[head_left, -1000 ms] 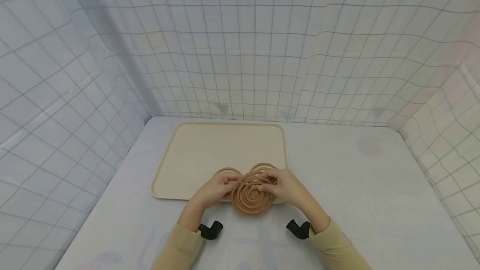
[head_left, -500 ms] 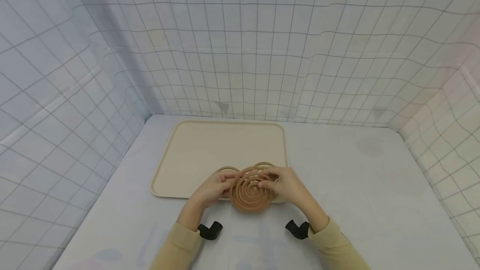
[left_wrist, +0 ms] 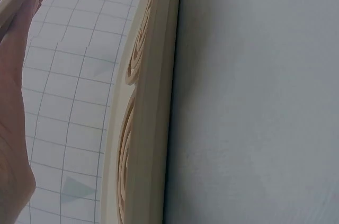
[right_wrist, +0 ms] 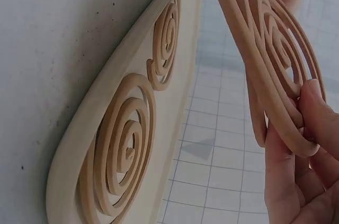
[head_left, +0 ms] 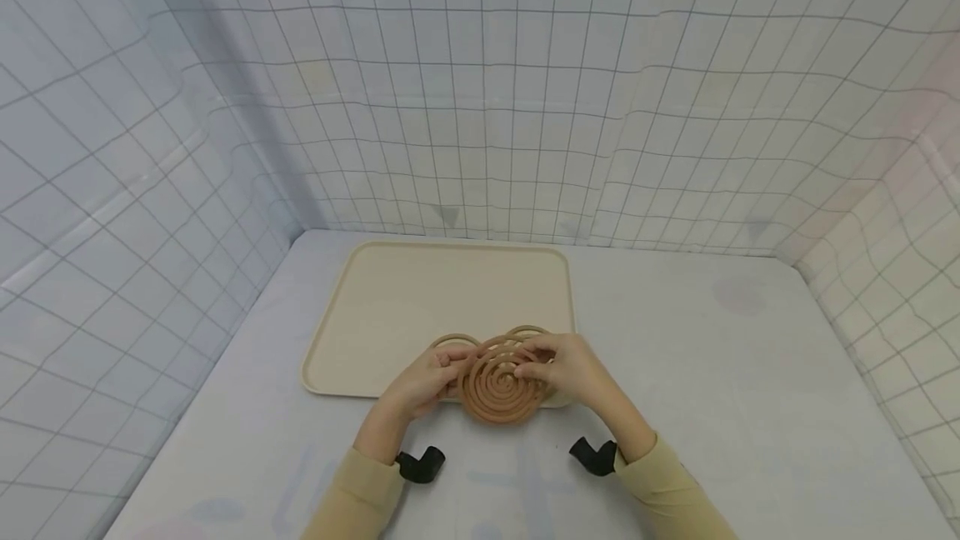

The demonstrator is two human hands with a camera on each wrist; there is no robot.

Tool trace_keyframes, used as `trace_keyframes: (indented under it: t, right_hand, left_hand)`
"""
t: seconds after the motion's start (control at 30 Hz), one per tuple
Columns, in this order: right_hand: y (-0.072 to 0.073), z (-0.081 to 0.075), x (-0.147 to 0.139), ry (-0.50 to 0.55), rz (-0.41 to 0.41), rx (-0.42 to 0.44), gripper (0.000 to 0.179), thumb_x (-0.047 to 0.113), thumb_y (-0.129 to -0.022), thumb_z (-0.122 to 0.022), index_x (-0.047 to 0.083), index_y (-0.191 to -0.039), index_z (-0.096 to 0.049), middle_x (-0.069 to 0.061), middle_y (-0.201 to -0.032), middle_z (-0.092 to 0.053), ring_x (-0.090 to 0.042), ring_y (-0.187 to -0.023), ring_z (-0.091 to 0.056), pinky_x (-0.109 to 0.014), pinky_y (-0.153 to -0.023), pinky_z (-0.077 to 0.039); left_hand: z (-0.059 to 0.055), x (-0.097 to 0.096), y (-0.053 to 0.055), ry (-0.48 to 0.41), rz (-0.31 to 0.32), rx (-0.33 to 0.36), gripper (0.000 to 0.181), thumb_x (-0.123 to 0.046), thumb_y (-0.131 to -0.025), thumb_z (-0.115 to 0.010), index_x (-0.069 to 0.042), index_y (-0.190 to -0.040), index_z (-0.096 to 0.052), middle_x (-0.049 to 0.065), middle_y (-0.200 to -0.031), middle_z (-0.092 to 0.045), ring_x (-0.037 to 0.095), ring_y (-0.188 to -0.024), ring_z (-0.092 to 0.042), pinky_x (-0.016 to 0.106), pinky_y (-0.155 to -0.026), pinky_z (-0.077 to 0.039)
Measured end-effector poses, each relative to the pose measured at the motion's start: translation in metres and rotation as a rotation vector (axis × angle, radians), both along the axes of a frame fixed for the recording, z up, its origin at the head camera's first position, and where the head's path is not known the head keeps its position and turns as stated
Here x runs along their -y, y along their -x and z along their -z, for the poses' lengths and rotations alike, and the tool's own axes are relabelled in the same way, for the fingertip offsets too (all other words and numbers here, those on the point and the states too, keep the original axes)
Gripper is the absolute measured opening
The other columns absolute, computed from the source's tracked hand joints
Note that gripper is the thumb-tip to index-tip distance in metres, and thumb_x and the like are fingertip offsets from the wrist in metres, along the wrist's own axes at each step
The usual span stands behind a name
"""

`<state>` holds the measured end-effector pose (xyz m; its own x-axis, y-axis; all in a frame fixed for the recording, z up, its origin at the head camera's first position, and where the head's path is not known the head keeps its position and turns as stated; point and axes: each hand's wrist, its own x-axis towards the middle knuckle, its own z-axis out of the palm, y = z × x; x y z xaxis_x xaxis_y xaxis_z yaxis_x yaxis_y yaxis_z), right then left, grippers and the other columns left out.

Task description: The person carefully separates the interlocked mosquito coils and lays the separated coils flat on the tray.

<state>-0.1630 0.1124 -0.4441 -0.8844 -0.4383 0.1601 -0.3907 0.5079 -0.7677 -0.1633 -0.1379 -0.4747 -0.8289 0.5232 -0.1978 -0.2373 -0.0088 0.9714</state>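
Both hands hold a brown mosquito coil (head_left: 501, 398) over the near edge of a beige tray (head_left: 442, 282). My left hand (head_left: 422, 379) grips its left rim with thumb and fingers. My right hand (head_left: 567, 367) pinches its right side, the thumb (right_wrist: 313, 102) on the upper face and fingers beneath. In the right wrist view, the coil is tilted and some of its rings stand apart from one another. Two more spiral coils lie on the tray, a nearer coil (right_wrist: 127, 155) and a farther coil (right_wrist: 168, 41); from the head, the hands and held coil partly hide them.
The tray rests on a white table (head_left: 697, 373). Grid-patterned white sheets (head_left: 480, 107) wall in the back and both sides. A black curved piece (head_left: 422, 464) sits at the left wrist, and a similar black piece (head_left: 595, 457) at the right wrist. Small dark specks dot the table.
The held coil has shifted slightly left and up, and its rings look a little more spread at the upper side. Both hands keep their grip and hardly move.
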Motion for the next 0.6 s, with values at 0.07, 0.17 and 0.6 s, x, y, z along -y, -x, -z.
trace_keyframes:
  t: [0.07, 0.17, 0.6]
  right_hand:
    - [0.0013, 0.0004, 0.0007, -0.006, -0.017, 0.009, 0.02, 0.021, -0.08, -0.08, 0.009, -0.096, -0.075, 0.002, -0.083, -0.071, -0.007, -0.078, -0.063, -0.022, -0.067, -0.053]
    - [0.0023, 0.0005, 0.0027, -0.015, 0.014, 0.043, 0.019, 0.02, -0.082, -0.079, 0.011, -0.098, -0.076, 0.001, -0.087, -0.072, -0.01, -0.081, -0.064, -0.023, -0.069, -0.053]
    - [0.0047, -0.0004, 0.0046, 0.04, 0.039, -0.004, 0.02, 0.021, -0.084, -0.076, 0.011, -0.102, -0.076, -0.003, -0.096, -0.075, -0.012, -0.083, -0.066, -0.021, -0.069, -0.054]
  left_hand:
    - [-0.0001, 0.0004, 0.0011, 0.012, 0.01, 0.007, 0.041, -0.012, -0.105, -0.045, 0.014, -0.136, -0.048, -0.002, -0.101, -0.069, 0.004, -0.083, -0.066, 0.017, -0.068, -0.055]
    - [0.0004, -0.0002, 0.0025, 0.027, -0.019, 0.007, 0.041, -0.013, -0.105, -0.045, 0.013, -0.136, -0.049, -0.002, -0.1, -0.069, 0.003, -0.082, -0.065, 0.017, -0.068, -0.054]
    - [-0.0026, -0.0053, 0.0064, 0.039, -0.091, 0.036, 0.039, -0.015, -0.105, -0.046, 0.013, -0.132, -0.05, -0.004, -0.094, -0.067, 0.005, -0.083, -0.065, 0.019, -0.07, -0.056]
